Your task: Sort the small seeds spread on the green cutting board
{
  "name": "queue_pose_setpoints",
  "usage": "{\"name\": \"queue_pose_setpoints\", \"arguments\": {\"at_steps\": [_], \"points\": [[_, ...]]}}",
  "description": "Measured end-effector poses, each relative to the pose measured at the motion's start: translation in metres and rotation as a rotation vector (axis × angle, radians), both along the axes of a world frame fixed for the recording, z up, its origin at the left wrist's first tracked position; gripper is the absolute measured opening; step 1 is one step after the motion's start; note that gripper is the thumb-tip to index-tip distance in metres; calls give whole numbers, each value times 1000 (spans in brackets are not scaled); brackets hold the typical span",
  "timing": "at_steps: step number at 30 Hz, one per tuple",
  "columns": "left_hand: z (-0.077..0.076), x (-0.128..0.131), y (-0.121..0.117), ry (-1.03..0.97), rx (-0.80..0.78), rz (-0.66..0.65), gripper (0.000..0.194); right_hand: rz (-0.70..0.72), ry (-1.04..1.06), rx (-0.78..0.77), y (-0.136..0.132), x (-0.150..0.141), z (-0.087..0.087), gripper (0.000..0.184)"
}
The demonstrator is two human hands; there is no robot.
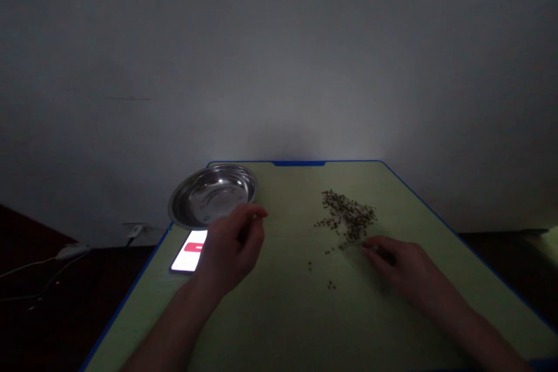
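First, the white power strip (72,251): at the far left, low by the wall, with pale cables running from it, dim and blurred.
White adapter (137,231): to its right, against the wall, with a dark plug at its lower side.
Smartphone (185,256): flat near the left edge of the surface, screen lit white with a red patch; the left wrist and hand cover part of it.
Stainless steel basin (213,200): at the far left corner, just beyond the phone, its rim reaching past the blue edge in this view.
Left hand (231,247): in front of the basin's near rim, fingers curled in and thumb near the forefinger; one cannot tell whether this grip holds anything small.
Surface (281,308): pale green, edged in blue, its far side near the grey wall (283,58).
Dark seed-like grains (346,212): spread in a loose patch right of centre, well apart from the basin, with a few strays nearer the person.
Right hand (399,264): at the patch's near right side, thumb and forefinger drawn together; a faint see-through shape lies by the fingertips, but one cannot tell what this grip holds, if anything.
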State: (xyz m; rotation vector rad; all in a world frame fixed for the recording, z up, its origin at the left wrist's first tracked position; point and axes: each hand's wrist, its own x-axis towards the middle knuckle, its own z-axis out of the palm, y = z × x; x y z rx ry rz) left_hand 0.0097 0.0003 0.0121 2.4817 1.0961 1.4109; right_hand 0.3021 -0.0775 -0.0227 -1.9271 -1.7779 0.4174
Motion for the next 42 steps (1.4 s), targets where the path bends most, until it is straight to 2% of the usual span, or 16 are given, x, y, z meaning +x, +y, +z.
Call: {"name": "queue_pose_setpoints", "arguments": {"at_steps": [8,13,17,24,29,42], "points": [[1,1,-1,1,5,-7,10,11,54,-82,-3,9,4,33],[-1,-1,-1,3,-12,-8,9,-14,45,-64,-1,13,1,35],[-1,0,0,-9,-14,-10,9,-22,27,-72,5,8,2,34],[3,2,-1,4,-26,-7,10,83,61,-56,5,-12,5,28],[1,2,-2,-9,-51,-26,10,32,111,-49,-4,-9,8,30],[0,3,-1,-9,-64,-28,11,13,179,-93,-35,-16,-6,30]]}}
